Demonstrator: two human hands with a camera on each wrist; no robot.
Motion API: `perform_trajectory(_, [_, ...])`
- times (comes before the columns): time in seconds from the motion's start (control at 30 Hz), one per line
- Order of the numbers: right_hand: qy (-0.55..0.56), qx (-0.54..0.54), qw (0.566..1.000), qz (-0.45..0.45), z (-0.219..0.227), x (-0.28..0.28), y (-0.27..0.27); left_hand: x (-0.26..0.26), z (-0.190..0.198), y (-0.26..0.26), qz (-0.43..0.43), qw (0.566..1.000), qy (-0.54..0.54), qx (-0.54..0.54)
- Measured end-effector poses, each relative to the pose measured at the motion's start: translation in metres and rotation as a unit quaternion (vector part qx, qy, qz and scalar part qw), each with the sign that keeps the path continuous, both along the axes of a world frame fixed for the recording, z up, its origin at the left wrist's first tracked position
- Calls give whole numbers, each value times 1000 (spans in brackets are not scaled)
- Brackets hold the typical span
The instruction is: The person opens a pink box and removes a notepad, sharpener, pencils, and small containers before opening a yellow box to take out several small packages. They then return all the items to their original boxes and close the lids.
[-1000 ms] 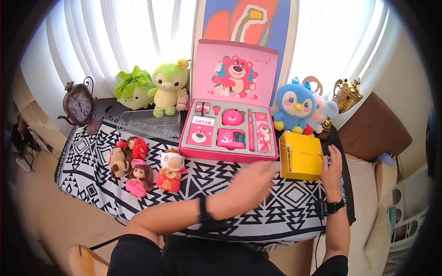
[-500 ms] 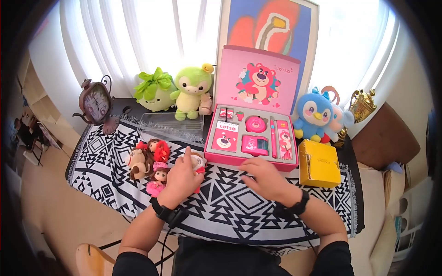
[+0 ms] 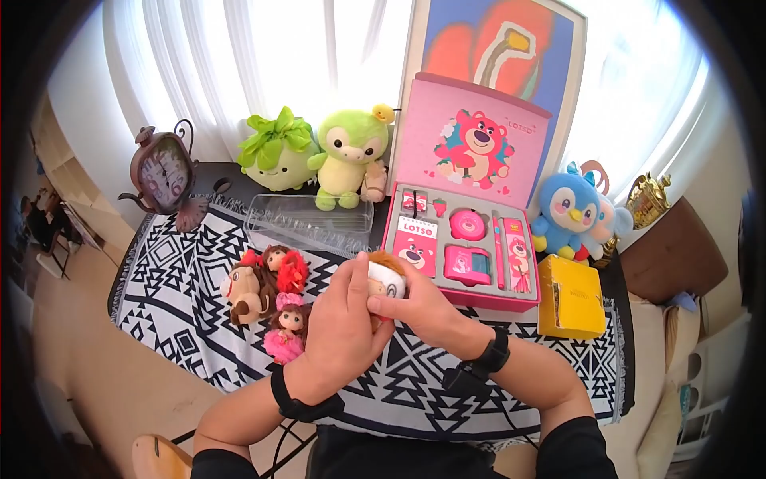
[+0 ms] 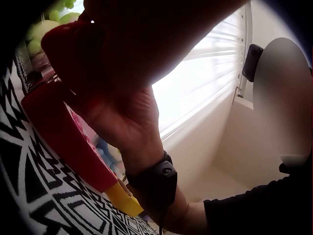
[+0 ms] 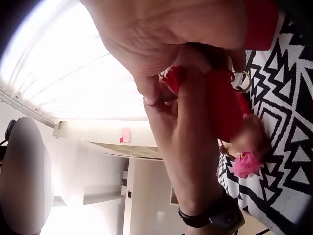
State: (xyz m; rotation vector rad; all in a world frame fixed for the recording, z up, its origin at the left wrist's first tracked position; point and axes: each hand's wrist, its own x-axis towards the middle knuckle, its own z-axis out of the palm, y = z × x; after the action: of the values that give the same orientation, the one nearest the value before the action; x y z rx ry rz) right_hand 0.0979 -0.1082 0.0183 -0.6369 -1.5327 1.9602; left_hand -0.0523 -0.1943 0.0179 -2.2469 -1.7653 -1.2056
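Both of my hands hold a small plush toy [image 3: 386,279] with a white head and orange-brown tuft, in front of the pink gift box. My left hand [image 3: 341,323] wraps its left side, and my right hand [image 3: 427,310] grips it from the right, thumb against the face. In the head view its lower body is mostly hidden by the fingers. The right wrist view shows the plush's red body [image 5: 225,105] beside my left hand. Two small dolls, one in red [image 3: 289,267] and one in pink [image 3: 287,331], lie left of my hands with a brown plush [image 3: 247,294].
The gift box [image 3: 479,297] stands open with stationery inside. A yellow box [image 3: 573,299] is at its right, a blue penguin plush [image 3: 568,206] behind. A clear plastic lid [image 3: 307,222], green plushes [image 3: 351,152] and an ornate clock [image 3: 166,172] stand at the back left. Patterned cloth [image 3: 191,295] covers the table.
My right hand has left the yellow box and moved leftward. My left hand reached the plush toy on the cloth, and now both hands hold it nearer the gift box.
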Motion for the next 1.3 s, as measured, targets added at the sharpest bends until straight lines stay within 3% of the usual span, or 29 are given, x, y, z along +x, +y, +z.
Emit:
perform_trajectory(0.1, [-14, 9, 999, -33, 11, -3, 16, -8, 4, 13, -6, 999, -26, -36])
perform_trajectory(0.17, [-62, 82, 993, -49, 23, -1, 33, -23, 13, 29, -93, 994, -39, -37])
perform_trajectory(0.2, [-109, 201, 969, -91, 27, 1, 45, -36, 18, 36, -94, 994, -23, -60])
perform_trajectory(0.27, [-108, 245, 954, -132, 35, 4, 70, -65, 22, 55, -67, 992, 11, -107])
perform_trajectory(0.33, [-104, 255, 950, -145, 41, -2, 97, -96, 3, 85, -36, 986, 111, -121])
perform_trajectory(0.43, [-126, 323, 924, -160, 45, -13, 130, -121, -31, 122, -9, 984, 145, -100])
perform_trajectory(0.5, [-149, 432, 872, -175, 44, -28, 140, -128, -36, 137, -2, 943, 225, -245])
perform_trajectory(0.53, [-128, 380, 901, -167, 50, -35, 138, -126, -36, 136, -19, 967, 176, -184])
perform_trajectory(0.7, [-69, 334, 931, -127, 45, -55, 141, -119, -31, 122, -43, 960, 192, -197])
perform_trajectory(0.8, [-48, 307, 949, -51, 28, -67, 143, -113, -33, 113, -51, 959, 204, -190])
perform_trajectory(0.97, [-95, 321, 942, -10, -4, -73, 157, -118, -39, 112, -59, 962, 197, -178])
perform_trajectory(1.0, [-151, 340, 928, 10, -10, -72, 160, -118, -42, 112, -59, 964, 198, -169])
perform_trajectory(1.03, [-205, 358, 911, 28, -10, -72, 158, -119, -44, 113, -60, 965, 200, -160])
perform_trajectory(1.2, [-226, 343, 910, 58, 2, -66, 156, -119, -48, 114, -59, 967, 196, -154])
perform_trajectory(1.3, [-254, 397, 878, 89, 1, -63, 156, -118, -49, 117, -55, 966, 192, -163])
